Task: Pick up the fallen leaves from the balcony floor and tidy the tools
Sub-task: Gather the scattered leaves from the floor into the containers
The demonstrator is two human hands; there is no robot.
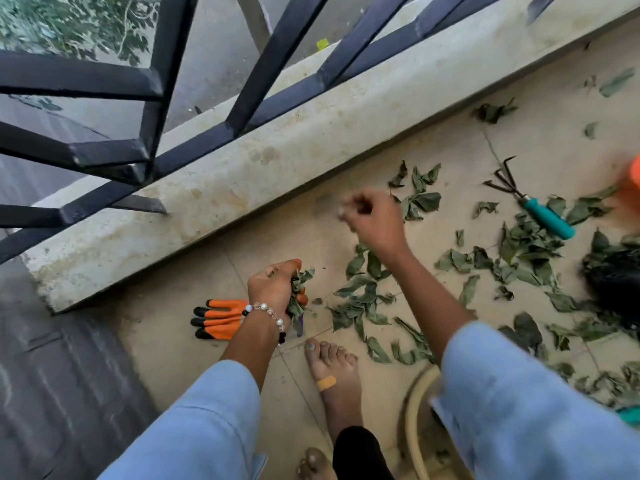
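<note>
Tiled balcony floor (346, 233), fallen leaves (530, 251) scattered from centre toward three o'clock. Right hand (372, 220) blurred, loosely curled, grip impossible to tell. Left hand (275, 289) clenched round a leaf bunch (297, 299). Orange gloves (218, 318) at its nine o'clock; hand rake (535, 202) at two.

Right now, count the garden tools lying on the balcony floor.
2: a hand rake among the leaves at right, and orange gloves beside the left hand. A teal object at the lower right edge may be another.
</note>
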